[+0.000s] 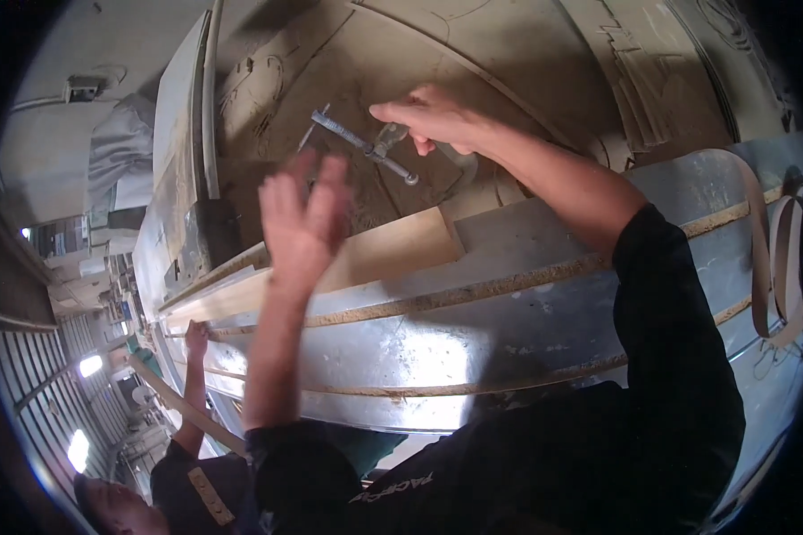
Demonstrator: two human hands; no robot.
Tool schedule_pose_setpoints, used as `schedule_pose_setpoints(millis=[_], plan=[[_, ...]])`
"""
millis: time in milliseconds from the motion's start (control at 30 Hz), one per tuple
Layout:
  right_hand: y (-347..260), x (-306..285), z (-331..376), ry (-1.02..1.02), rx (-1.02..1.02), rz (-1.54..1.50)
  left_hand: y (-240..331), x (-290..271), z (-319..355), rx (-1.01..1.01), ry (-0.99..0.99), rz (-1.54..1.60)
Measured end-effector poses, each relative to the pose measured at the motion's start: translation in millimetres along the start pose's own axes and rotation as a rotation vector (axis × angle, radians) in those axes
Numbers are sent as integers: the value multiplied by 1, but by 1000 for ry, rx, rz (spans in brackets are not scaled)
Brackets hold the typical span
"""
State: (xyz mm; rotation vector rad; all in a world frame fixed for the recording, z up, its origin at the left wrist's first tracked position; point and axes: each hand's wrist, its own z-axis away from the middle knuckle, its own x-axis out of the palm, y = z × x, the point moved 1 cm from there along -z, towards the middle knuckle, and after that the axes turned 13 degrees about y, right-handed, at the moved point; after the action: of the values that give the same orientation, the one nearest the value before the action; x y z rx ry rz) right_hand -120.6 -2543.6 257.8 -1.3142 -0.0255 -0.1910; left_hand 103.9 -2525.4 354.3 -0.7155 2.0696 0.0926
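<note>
My right hand [433, 118] reaches forward and grips a metal screw clamp [366, 144] by its frame, above a dusty wooden board [357, 62]. The clamp's threaded bar runs diagonally, with a knob at its lower right end. My left hand [302, 218] is raised with fingers spread and holds nothing; it hovers over a light wooden strip [401, 250] lying on stacked grey laminated panels [509, 312]. The left hand is blurred.
A second person [183, 446] stands at the lower left, one hand [195, 339] up on the end of the panel stack. Edge-banding strips [763, 259] hang at the right. Curved cut boards [638, 98] lie at the far right. A long board [177, 134] leans at the left.
</note>
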Motion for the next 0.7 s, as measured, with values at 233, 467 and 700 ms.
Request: schedule_pose_setpoints(millis=[233,467,700], plan=[[-23,24,-14,-285,-191,18,-28,-72,-69,645,-258,-147],[-15,51,-5,-451,-215,101,-8,-72,-56,383,-422,144],[-6,50,-5,-436,-182,-52,-7,-51,-58,-1013,-446,502]])
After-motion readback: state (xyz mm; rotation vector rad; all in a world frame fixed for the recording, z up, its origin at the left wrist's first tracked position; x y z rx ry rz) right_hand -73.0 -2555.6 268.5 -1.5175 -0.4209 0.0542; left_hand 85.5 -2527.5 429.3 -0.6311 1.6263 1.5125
